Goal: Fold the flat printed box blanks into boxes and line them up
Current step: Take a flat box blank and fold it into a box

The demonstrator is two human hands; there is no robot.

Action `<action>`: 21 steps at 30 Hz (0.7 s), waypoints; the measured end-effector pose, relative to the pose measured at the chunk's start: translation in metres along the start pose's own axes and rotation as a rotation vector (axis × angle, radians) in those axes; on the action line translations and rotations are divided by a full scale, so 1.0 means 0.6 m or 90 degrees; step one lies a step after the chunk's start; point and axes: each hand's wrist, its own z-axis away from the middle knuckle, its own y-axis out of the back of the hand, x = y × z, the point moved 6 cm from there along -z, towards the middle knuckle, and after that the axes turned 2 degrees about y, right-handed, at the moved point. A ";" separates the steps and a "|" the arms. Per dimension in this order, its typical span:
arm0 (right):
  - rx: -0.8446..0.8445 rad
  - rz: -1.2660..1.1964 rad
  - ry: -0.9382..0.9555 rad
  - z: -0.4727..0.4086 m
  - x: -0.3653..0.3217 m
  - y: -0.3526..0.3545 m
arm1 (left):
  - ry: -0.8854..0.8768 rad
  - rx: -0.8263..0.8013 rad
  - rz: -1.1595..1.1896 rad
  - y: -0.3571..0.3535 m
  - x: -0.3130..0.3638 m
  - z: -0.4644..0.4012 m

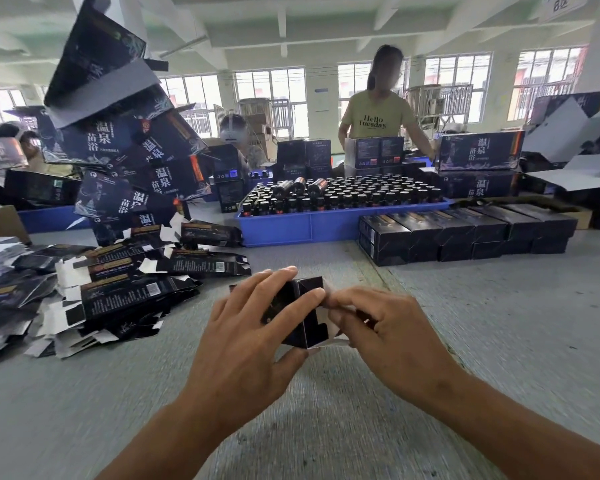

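Doing this step well seemed to call for the left hand (257,327) to keep the walls square while the end flaps went in, side tabs before the tuck flap, each creased along its score and not forced. The small black printed cardboard box (300,315) was low over the grey felt-covered table (465,323), half formed: a dark glossy sleeve with faint gold print, its white-backed flaps open toward the right hand (381,323). The left hand's fingers curled over its top with the thumb below; the right hand's fingertips pinched a flap. Flat black blanks (94,296) lay heaped to the left, and finished black boxes (465,233) stood in a row beyond.
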 end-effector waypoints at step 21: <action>0.023 -0.010 -0.054 0.006 0.000 -0.001 | -0.020 -0.020 -0.036 -0.002 -0.002 -0.003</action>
